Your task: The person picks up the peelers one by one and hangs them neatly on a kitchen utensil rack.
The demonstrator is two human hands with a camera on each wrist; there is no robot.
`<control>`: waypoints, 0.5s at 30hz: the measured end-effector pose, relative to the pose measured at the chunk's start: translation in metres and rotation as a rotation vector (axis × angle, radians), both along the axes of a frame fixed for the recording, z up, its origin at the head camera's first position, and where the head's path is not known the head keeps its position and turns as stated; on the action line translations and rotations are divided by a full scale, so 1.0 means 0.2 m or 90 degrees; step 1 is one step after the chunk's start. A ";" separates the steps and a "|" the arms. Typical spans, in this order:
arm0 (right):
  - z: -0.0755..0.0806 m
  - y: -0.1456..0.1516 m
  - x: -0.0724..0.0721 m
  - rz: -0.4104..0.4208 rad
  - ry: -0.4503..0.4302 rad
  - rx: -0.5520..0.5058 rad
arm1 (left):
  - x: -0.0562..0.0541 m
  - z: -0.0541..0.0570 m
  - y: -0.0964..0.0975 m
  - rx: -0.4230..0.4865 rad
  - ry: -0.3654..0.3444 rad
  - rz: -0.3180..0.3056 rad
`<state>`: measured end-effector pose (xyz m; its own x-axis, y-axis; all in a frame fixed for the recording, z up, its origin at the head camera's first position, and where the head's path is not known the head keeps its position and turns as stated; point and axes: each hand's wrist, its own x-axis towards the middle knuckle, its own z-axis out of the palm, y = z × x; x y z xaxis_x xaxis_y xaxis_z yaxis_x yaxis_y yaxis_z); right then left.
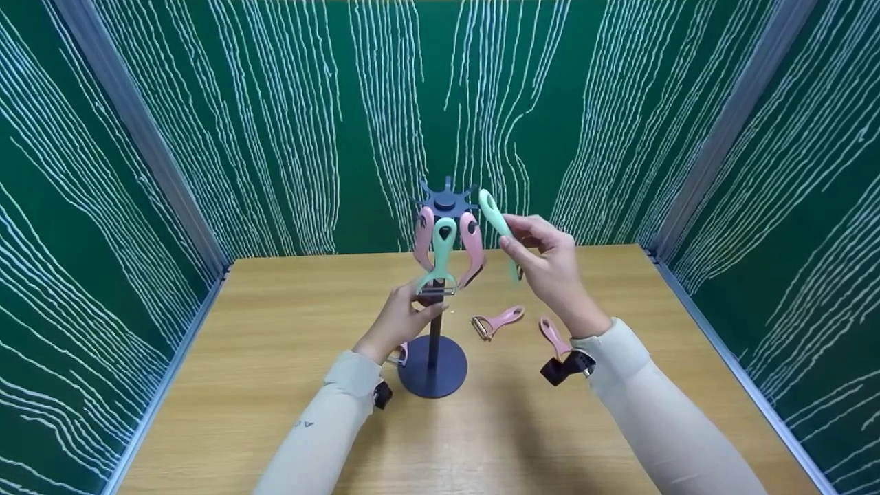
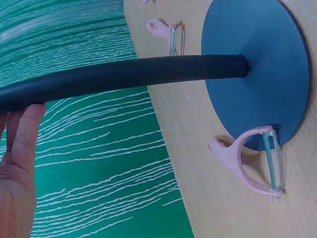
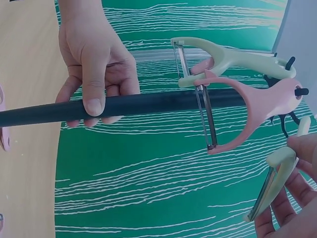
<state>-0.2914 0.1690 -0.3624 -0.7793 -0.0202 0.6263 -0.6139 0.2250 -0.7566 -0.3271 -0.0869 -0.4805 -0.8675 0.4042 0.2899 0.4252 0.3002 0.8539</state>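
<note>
My left hand grips the dark post of a hook stand, thumb on one side and fingers round the other. To the right of the stand's hooked top, my right hand pinches a light green peeler by its handle, tilted with its blade end down. The held peeler looks apart from the hooks. Hanging on the near side of the stand are a green peeler and two pink ones, left and right. Several hooks at the back carry nothing.
The round base stands on the wooden table. One pink peeler lies against the base's left edge. Two more, a pink peeler and another pink peeler, lie to the right. Green walls with white lines surround the table.
</note>
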 end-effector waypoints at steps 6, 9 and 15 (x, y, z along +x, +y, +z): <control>-0.02 -0.01 -0.02 0.022 -0.026 -0.008 | 0.00 0.00 0.00 -0.001 -0.021 0.005; -0.02 -0.02 -0.04 0.034 -0.029 -0.004 | 0.00 -0.01 0.00 0.004 -0.031 0.011; -0.04 -0.03 -0.05 0.058 -0.053 -0.008 | 0.00 0.00 0.00 0.014 -0.033 0.006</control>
